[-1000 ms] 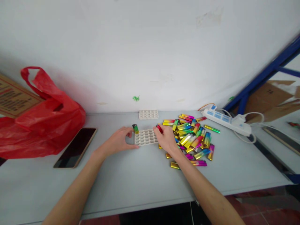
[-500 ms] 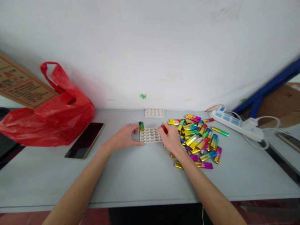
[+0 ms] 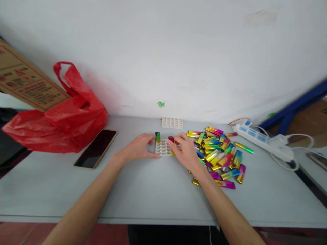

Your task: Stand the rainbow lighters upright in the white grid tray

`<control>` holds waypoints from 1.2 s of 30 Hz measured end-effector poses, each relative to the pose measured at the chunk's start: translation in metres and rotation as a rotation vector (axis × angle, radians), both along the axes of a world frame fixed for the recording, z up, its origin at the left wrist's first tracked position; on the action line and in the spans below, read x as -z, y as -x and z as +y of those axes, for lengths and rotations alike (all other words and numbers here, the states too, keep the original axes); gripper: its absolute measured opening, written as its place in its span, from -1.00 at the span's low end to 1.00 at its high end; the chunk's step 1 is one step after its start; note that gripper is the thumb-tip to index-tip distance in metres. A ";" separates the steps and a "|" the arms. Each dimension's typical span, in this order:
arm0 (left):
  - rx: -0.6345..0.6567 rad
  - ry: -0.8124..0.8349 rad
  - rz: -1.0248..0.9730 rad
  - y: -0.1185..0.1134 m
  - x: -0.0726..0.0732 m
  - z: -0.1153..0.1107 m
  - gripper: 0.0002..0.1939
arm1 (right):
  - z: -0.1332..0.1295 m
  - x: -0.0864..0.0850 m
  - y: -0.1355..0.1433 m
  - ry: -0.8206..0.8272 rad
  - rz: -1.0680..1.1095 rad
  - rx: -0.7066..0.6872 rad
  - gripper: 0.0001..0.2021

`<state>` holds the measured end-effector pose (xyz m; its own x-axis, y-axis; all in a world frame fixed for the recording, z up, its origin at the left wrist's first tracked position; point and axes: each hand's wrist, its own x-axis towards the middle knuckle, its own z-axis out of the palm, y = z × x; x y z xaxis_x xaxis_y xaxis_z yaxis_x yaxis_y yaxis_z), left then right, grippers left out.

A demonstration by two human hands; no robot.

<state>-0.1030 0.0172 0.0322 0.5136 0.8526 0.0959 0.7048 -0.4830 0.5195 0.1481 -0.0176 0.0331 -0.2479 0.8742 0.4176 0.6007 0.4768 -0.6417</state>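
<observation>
Item, one pale tray (image 3: 162, 148), with rows of cells: lying flat on the grey table (image 3: 153, 194) between my hands, cells upward.

Item, one green-and-gold lighter (image 3: 157, 137): upright at the tray's far left corner, black top up. This is the only one I can count as seated.

Item, one red-topped lighter (image 3: 171, 139): in my right hand (image 3: 187, 151), pinched between thumb and fingers, roughly upright over the right half of the tray. My fingers hide part of it and of the cells there, so I cannot tell whether its base is in a cell.

Item, my left hand (image 3: 140, 147): thumb and fingers spread in a curve about the tray's left end, thumb at the near edge, fingertips just beside the green-and-gold lighter. It pinches nothing; I judge that it steadies the tray.

Item, one heap of lighters (image 3: 217, 153), metallic, many-coloured, lying loose to the right of the tray: too overlapped to count, none of them in a cell.

Item, a second tray (image 3: 172, 123): near the wall, beyond the first; I see no lighter standing in it.

Tally: one placed, one in hand, the rest loose; most visible cells unfilled. I judge this barely begun.
</observation>
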 end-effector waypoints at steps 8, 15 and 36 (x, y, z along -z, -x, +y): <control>0.023 0.002 0.023 -0.002 -0.003 -0.004 -0.46 | 0.006 0.005 0.017 0.132 0.100 -0.021 -0.65; 0.033 -0.009 0.022 0.000 0.002 -0.002 -0.43 | 0.016 0.017 0.029 0.064 -0.139 -0.032 -0.75; 0.005 0.024 0.063 -0.002 -0.007 0.001 -0.52 | 0.011 -0.005 0.030 0.008 -0.380 -0.108 -0.69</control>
